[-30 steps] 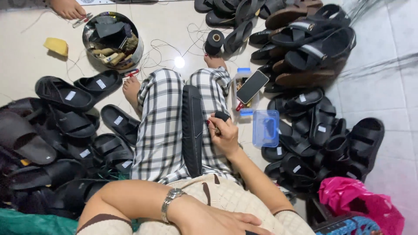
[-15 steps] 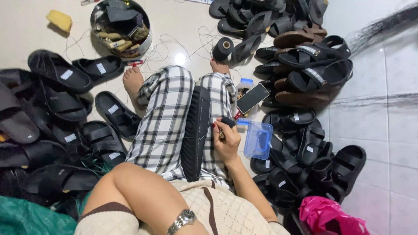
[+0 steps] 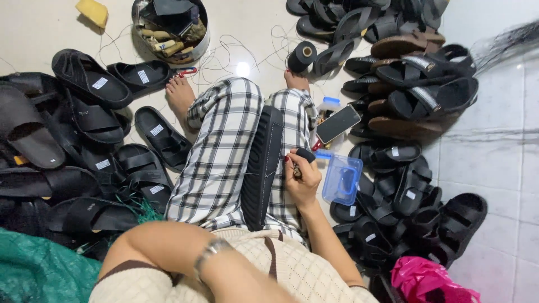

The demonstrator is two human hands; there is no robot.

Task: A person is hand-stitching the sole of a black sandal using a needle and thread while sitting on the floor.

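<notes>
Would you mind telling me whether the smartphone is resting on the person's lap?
No, the smartphone lies beside the right knee among the sandals, while a black sandal sole rests on the lap.

The left hand lies outside the bottom edge; only forearm and wristwatch show. The right hand conceals most of its black-handled tool; the tip is indiscernible.

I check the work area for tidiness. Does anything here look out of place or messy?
Yes. Loose black thread from the spool sprawls in tangles over the floor near the round tin. A phone rests tilted on the sandals beside the right hand.
</notes>
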